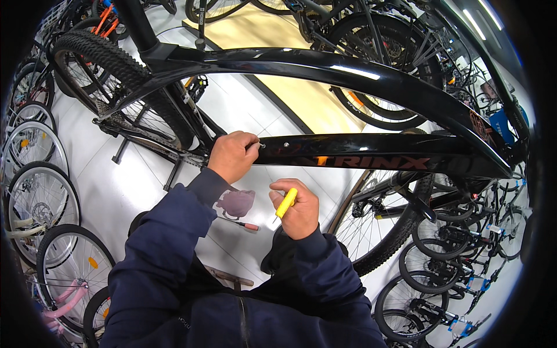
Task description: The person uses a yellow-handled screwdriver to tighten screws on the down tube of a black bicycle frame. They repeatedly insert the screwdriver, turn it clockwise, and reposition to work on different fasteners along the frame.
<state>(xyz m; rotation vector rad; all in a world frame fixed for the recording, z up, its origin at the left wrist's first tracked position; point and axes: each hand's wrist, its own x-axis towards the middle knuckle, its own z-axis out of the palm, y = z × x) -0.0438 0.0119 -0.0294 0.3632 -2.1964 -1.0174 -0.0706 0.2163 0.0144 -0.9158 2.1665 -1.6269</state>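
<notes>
A black bicycle frame (371,152) stretches across in front of me, its lower tube level with my hands. Against that tube, the fingers of my left hand (232,156) are pinched together around a small silvery bolt (262,145), mostly hidden by the fingertips. Just to the right, a second bolt (286,144) sits in the tube. My right hand (299,211), below the tube and apart from it, is closed around a yellow-handled tool (286,202). A thin metal tip points down-left from it; the tool's exact kind is unclear.
On the white tiled floor lie a mauve cloth-like item (237,203) and a red-handled tool (250,226). The bike's rear wheel (104,81) is at upper left, its front wheel (383,232) at lower right. Rows of parked bicycles (43,197) line both sides.
</notes>
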